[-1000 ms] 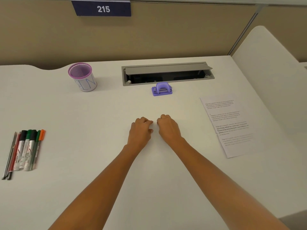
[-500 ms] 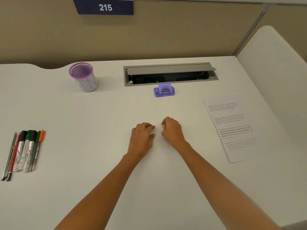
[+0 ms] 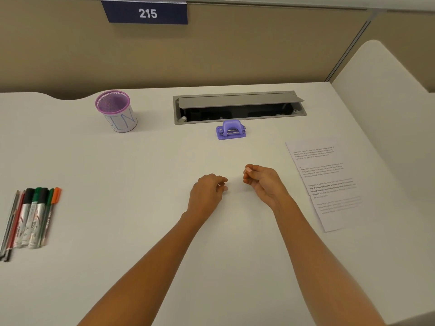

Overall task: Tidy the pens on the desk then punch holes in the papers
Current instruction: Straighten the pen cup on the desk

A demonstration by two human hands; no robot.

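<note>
Several pens and markers [image 3: 30, 217] lie side by side at the left edge of the white desk [image 3: 141, 231]. A purple mesh pen cup [image 3: 116, 111] stands at the back left, with nothing visible inside. A small purple hole punch [image 3: 230, 130] sits at the back centre. Printed papers [image 3: 327, 184] lie in an overlapping stack on the right. My left hand [image 3: 208, 191] and my right hand [image 3: 263, 182] hover mid-desk, a little apart, fingers loosely curled and holding nothing.
A grey cable tray [image 3: 237, 109] with its lid raised is set into the desk behind the hole punch. A beige partition carries a sign reading 215 [image 3: 147, 13]. A white side panel [image 3: 386, 90] rises on the right.
My two hands, knuckles nearly touching before, have drawn apart. The right hand has lifted and turned its fingers sideways. The view has shifted slightly.
</note>
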